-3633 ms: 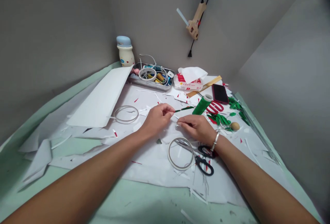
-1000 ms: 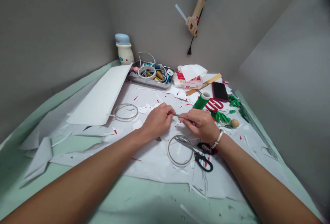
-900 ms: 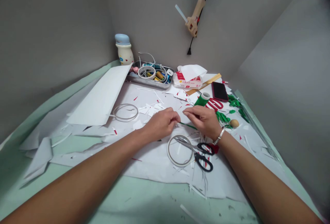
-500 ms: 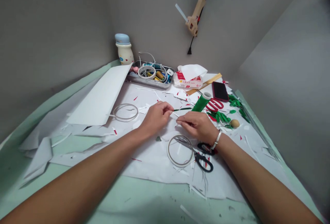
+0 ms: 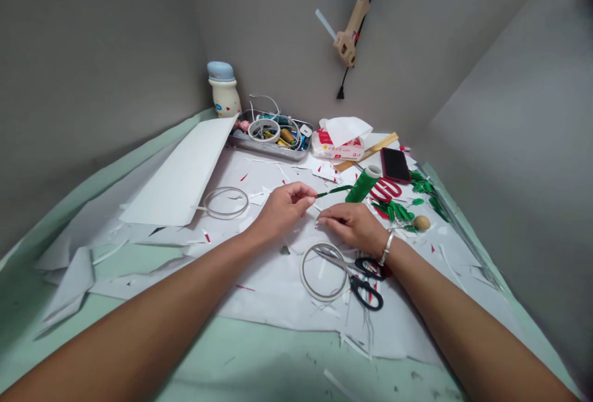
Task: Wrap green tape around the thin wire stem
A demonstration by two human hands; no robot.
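My left hand pinches a thin green strip, which sticks out to the right toward a spool of green thread. Between my two hands runs a thin white strip. My right hand is closed at the lower end of that white strip; its fingertips partly hide it. Below the right hand, black-handled scissors lie with their blades across a roll of tape. Green leaf-shaped pieces and a small wooden ball lie right of the spool.
Farther back are a metal tray of threads and tape, a tissue pack, a phone and red-handled scissors. At left lie a white sheet and another ring of tape. Paper scraps cover the table.
My left hand has shifted slightly right, and the green strip's free end now tilts up a little more. The spool has moved slightly right. My right hand is nearly still.
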